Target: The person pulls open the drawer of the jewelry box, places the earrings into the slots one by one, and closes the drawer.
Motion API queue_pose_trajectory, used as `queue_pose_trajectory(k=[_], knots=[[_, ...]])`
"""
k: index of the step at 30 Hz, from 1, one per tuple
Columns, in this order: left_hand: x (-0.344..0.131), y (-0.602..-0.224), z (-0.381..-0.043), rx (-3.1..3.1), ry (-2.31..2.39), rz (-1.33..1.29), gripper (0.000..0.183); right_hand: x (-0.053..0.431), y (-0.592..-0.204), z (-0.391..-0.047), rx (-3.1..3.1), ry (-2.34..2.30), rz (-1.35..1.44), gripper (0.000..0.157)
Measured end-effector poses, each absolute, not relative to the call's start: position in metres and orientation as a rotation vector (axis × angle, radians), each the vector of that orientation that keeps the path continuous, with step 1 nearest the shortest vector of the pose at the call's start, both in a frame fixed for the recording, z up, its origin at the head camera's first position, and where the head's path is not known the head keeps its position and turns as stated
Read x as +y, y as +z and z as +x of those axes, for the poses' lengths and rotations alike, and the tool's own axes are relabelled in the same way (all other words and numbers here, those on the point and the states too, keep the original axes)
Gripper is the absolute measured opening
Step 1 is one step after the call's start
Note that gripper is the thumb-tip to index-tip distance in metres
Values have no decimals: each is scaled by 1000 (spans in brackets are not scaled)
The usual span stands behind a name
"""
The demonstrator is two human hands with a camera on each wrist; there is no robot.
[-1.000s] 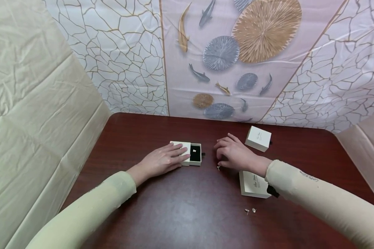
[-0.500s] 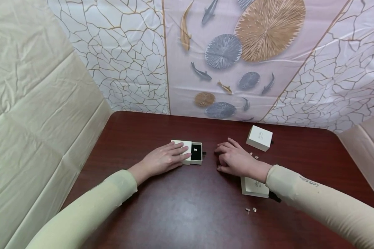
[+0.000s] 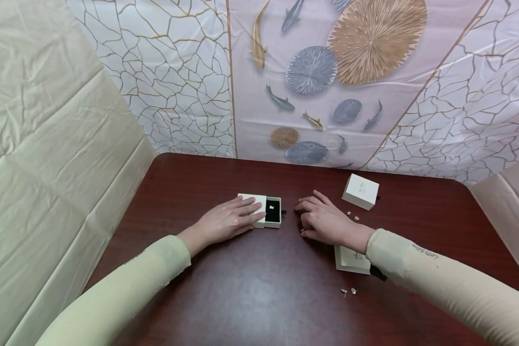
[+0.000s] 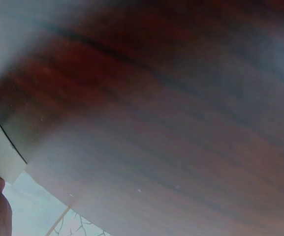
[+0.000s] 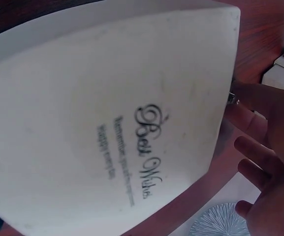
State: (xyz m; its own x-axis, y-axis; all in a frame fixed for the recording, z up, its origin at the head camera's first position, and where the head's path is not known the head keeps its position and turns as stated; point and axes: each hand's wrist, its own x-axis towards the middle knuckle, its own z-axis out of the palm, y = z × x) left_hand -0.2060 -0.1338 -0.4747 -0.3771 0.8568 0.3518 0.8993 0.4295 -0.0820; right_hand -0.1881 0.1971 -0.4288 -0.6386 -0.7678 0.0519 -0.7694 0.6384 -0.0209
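Observation:
My left hand (image 3: 225, 221) rests on the cream sleeve of a small jewellery box (image 3: 260, 224), fingers stretched across its top. The box's drawer sticks out to the right, with a black lining (image 3: 273, 213) and a small pale stud on it. Right of that, my right hand (image 3: 328, 222) is low over the table. Its thumb and forefinger pinch a tiny stud earring (image 5: 233, 99), mostly covered in the head view. Beneath the right wrist lies a second cream box (image 3: 350, 261), printed "Best Wishes" in the right wrist view. The left wrist view shows mostly blurred table.
A third cream box (image 3: 361, 191) stands farther back on the right. Two small earrings (image 3: 353, 216) lie just in front of it. Another pair of earrings (image 3: 349, 291) is nearer me on the dark red table (image 3: 242, 293). Patterned cloth hangs behind the table's far edge.
My right fingertips have come down on the earring, which earlier lay visible below the hand. The pair by the far box has come into sight. My left hand stays on the box.

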Motion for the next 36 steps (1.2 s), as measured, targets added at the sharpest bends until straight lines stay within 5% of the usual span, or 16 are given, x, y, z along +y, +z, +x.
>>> queue_pose_trajectory(k=[9,36], knots=[[-133,-473,-206,-2359,-167,-1495,48,192,-430,-190,-2800,62,1300,40],[-133,-476,-206,-2331,-193,-1499,47,192,-435,-190,-2639,84,1431,23]])
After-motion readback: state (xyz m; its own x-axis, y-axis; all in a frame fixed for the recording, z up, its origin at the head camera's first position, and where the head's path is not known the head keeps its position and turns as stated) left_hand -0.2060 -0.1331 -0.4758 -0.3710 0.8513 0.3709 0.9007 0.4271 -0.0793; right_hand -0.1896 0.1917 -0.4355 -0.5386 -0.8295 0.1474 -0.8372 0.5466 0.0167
